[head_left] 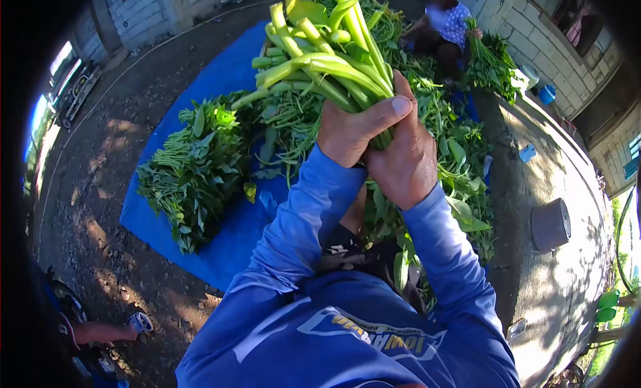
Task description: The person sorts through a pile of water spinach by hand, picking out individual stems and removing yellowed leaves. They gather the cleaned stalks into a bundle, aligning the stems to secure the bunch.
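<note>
A bunch of water spinach (pixel 330 64) is raised in front of me, its thick pale-green cut stems pointing up and away. Around its lower part my left hand (pixel 357 127) is closed, the thumb lying across the stems. My right hand (pixel 407 162) grips the same bunch from the other side, pressed against the left. Leaves hang below the hands, partly hidden by my forearms. Beneath, a loose heap of greens (pixel 457 164) spreads over a blue tarp (pixel 207 254). To the left, tied-looking bundles of greens (pixel 197 164) lie stacked on the tarp.
Another person (pixel 444 27) sits at the far right, one hand holding a bunch of greens (pixel 491 67). A dark bucket (pixel 551 226) lies on the concrete ledge at right. Someone's sandalled foot (pixel 139 323) shows at lower left. Block walls (pixel 143 17) stand behind.
</note>
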Demonstrator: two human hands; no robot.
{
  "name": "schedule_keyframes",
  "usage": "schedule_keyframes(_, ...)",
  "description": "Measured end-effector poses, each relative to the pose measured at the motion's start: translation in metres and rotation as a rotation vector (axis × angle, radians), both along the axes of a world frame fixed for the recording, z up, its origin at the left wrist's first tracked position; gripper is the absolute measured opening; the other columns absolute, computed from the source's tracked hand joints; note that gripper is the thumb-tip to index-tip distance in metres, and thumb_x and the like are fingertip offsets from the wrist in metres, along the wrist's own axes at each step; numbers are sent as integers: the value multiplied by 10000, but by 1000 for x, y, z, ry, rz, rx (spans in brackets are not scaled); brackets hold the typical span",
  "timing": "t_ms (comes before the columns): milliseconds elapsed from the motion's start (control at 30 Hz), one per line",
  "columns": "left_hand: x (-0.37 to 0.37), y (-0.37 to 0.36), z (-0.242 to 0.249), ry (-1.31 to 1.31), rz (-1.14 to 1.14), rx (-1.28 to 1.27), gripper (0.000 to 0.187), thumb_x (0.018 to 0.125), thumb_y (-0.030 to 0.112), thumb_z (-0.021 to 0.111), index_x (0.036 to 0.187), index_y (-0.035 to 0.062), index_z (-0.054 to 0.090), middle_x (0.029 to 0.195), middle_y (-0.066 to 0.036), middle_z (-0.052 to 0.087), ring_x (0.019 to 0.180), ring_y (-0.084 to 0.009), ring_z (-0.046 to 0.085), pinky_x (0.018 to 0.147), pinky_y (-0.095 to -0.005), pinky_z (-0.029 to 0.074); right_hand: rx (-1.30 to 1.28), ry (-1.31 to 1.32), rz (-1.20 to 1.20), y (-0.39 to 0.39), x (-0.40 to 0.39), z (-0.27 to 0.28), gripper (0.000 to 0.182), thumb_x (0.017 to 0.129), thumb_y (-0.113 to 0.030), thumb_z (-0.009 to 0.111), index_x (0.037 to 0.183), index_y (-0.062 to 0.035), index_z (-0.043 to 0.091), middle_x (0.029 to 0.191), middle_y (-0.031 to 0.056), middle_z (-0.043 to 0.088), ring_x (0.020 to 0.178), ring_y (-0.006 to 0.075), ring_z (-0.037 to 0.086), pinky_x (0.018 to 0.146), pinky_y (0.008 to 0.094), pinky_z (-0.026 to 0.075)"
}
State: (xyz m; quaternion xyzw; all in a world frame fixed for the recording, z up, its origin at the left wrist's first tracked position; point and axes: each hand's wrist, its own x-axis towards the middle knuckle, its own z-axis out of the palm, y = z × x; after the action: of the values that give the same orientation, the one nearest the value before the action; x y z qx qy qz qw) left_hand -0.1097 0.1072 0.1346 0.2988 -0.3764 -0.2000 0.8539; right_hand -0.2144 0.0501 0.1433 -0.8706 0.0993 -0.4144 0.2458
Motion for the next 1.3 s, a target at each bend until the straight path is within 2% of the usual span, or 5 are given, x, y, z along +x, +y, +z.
schedule_keyframes(233,42,61,111,-589,-188,398,366,786,40,827,1128,10,700,1025,-50,714,928,-157,669,833,-342,553,-16,-68,222,41,-10,33,1060,778,-227,846,1533,153,206,1359,361,550,1114,492,655,951,481,550)
schedule_keyframes(667,-130,11,-205,-697,-1116,1165,423,782,308,784,1095,27,741,953,-160,743,882,-265,696,804,-377,528,1207,592,-322,9,-320,-170,482,898,-157,758,1322,20,616,1194,139,714,1065,202,680,946,353,519)
schedule_keyframes(1000,-135,-8,-197,-882,-909,1364,550,703,309,838,1167,30,745,1073,-222,762,982,-347,743,878,-429,574,265,247,-480,-4,-254,-193,494,852,-178,774,1313,-56,644,1414,174,582,1295,383,561,1092,495,447)
schedule_keyframes(1133,-138,-22,-176,-1038,-865,1741,691,707,341,812,1256,-47,647,1147,-261,739,1107,-397,716,980,-451,561,1369,258,-629,-10,-251,-232,552,886,-249,814,1352,-10,637,1418,180,618,1259,283,618,1019,385,512)
schedule_keyframes(1300,-140,-26,-181,-1265,-765,1702,787,774,330,757,1403,-71,506,1246,-282,705,1175,-418,695,1022,-467,558,842,-10,-482,-27,-255,-177,589,863,-159,779,1405,2,615,1486,195,553,1374,337,544,1139,475,430)
